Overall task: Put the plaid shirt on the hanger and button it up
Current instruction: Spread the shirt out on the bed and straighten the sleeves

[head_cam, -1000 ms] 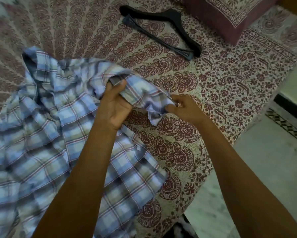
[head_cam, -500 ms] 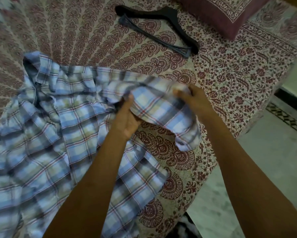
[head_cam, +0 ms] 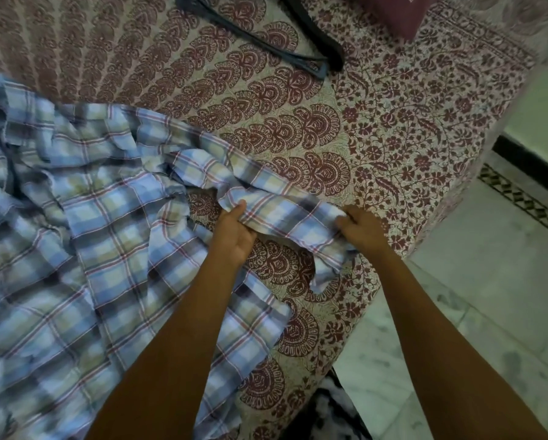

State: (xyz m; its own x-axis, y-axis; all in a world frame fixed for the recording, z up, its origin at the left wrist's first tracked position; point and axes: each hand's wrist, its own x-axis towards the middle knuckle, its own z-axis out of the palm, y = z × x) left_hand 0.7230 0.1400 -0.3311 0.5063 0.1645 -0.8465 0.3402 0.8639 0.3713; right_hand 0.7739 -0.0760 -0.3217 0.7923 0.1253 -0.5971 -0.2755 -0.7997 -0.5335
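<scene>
Currently: shirt [head_cam: 107, 236] crumpled on bed [head_cam: 403, 138], 9 o'clock; left hand [head_cam: 234, 233] and right hand [head_cam: 363, 230] each clamped on one strip of it; hanger [head_cam: 328, 49] at 12 o'clock, well apart.

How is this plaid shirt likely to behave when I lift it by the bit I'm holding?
Probably floppy: the plaid shirt lies in crumpled folds and drapes between the left hand and right hand. Likely light, since the thin cloth bunches easily in both hands. The rest would probably trail across the bedspread.
</scene>
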